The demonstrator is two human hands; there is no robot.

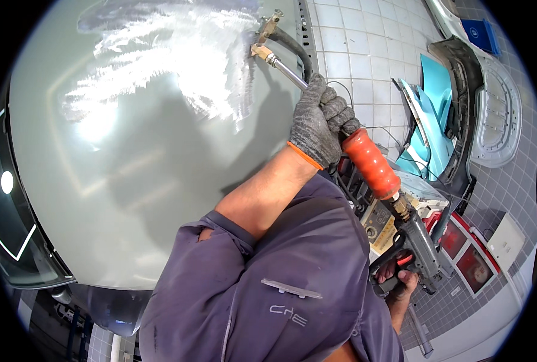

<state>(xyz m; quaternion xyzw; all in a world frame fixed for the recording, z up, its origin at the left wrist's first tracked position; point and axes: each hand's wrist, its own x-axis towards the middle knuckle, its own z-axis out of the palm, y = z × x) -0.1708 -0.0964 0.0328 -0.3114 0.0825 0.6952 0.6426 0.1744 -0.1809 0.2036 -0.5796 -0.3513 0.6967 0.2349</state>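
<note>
Two hands: both grip one dent-pulling tool over a pale green car panel.
Panel: fills the upper left; a sanded bare-metal patch lies at its top.
Tool: long axis runs diagonally, tip pointing up-left onto the patch's right edge, rear end low right, off the panel.
Left hand: grey glove, fingers wrapped around the shaft above the orange slide weight.
Right hand: bare, fingers closed on the pistol grip.
</note>
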